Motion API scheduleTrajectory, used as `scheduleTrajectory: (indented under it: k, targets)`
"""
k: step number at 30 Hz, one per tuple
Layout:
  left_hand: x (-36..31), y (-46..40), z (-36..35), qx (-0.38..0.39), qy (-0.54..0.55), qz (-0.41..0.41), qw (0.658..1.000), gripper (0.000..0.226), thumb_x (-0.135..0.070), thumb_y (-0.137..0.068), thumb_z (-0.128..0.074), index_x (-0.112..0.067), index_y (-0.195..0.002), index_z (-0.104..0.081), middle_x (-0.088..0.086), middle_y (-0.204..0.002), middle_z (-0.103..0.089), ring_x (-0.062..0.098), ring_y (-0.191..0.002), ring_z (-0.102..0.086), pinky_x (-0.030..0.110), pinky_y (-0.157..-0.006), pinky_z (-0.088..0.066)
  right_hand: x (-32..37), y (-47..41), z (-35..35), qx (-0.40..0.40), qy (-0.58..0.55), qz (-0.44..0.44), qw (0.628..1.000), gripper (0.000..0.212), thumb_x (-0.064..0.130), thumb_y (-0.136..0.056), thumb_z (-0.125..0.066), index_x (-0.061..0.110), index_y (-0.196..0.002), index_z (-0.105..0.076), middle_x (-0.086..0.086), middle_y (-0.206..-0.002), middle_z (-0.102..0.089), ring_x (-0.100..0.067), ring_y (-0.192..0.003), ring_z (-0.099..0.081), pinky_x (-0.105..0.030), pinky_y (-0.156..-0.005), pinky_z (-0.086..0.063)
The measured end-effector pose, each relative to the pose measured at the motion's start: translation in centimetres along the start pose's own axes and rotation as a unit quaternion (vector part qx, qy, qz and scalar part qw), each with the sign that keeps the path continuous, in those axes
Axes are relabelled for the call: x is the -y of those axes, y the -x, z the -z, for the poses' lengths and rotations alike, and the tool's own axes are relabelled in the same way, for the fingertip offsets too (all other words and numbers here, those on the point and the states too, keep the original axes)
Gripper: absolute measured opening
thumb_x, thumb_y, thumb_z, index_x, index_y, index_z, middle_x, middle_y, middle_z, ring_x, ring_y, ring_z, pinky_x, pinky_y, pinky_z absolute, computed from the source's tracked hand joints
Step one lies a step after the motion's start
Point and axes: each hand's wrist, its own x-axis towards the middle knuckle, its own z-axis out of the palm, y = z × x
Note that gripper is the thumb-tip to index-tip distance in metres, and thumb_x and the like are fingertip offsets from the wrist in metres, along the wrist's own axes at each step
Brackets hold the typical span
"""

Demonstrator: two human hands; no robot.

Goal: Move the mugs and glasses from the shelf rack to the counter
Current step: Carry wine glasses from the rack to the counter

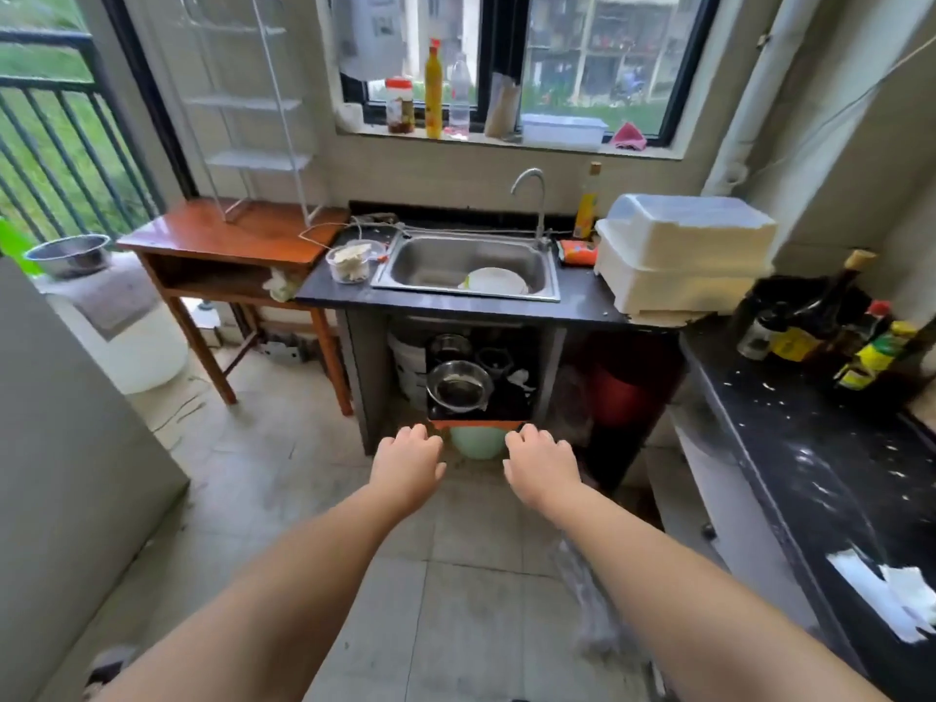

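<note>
From the head camera, both bare arms stretch forward over the tiled floor. The left hand point(409, 461) and the right hand point(542, 461) hang side by side with their fingers point(418, 434) relaxed and slightly bent, grasping nothing and touching nothing.

Straight ahead stands the dark stone bench point(582, 301) with a steel sink point(468, 268) sunk into it; a white plate point(494, 282) lies in the basin. Under the sink sits a dark shelf rack with an orange front edge point(478, 424), holding a steel bowl point(458, 386) and some darker vessels behind it point(491, 358); whether these are mugs or glasses I cannot tell. A pale green basin point(478, 443) rests below that rack, between the two hands. To the left, a tall white wire shelf rack point(256, 101) stands on a brown wooden table point(228, 230); its tiers look bare.

No mug or glass shows on the bench, so the task seems barely begun: nothing has been carried over, and every piece is left to fetch.
</note>
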Motion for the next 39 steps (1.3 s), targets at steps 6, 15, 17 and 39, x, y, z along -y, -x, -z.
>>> scheduleTrajectory:
  k: [6,15,17,39]
  targets:
    - [7.9,-2.9,0.1,-0.016,0.029,0.068,0.997,0.032,-0.035,-0.096,-0.045,-0.017,-0.118,-0.058,0.006,-0.120,-0.055,0.025,-0.115,-0.051,0.037,-0.096,-0.045,7.2,-8.0,1.1,0.006,0.018,0.086,0.996,0.036,0.029,-0.098,-0.041,0.011,-0.129,-0.045,-0.012,-0.133,-0.048,-0.032,-0.123,-0.048,-0.042,-0.096,-0.040]
    - [18.6,-13.2,3.4,-0.045,0.046,0.169,0.984,0.027,-0.037,-0.094,-0.049,-0.021,-0.114,-0.060,0.002,-0.115,-0.057,0.021,-0.110,-0.054,0.037,-0.095,-0.046,12.9,-24.3,4.2,0.006,0.023,0.169,0.985,0.034,0.028,-0.099,-0.038,0.011,-0.127,-0.046,-0.013,-0.132,-0.048,-0.034,-0.123,-0.048,-0.045,-0.097,-0.040]
    - [20.9,-15.7,4.5,-0.051,0.059,0.198,0.977,0.027,-0.037,-0.094,-0.049,-0.022,-0.114,-0.060,0.002,-0.115,-0.057,0.021,-0.111,-0.054,0.037,-0.096,-0.046,14.4,-28.2,5.4,0.005,0.021,0.182,0.983,0.032,0.028,-0.099,-0.038,0.011,-0.125,-0.047,-0.013,-0.130,-0.049,-0.034,-0.121,-0.049,-0.045,-0.096,-0.041]
    - [57.7,-36.5,18.9,-0.132,0.038,0.154,0.979,0.035,-0.033,-0.095,-0.048,-0.012,-0.120,-0.059,0.009,-0.120,-0.054,0.027,-0.115,-0.052,0.042,-0.091,-0.050,42.2,-61.2,19.0,-0.125,-0.028,0.174,0.976,0.030,0.029,-0.099,-0.040,0.010,-0.121,-0.049,-0.013,-0.125,-0.052,-0.034,-0.115,-0.053,-0.043,-0.092,-0.042]
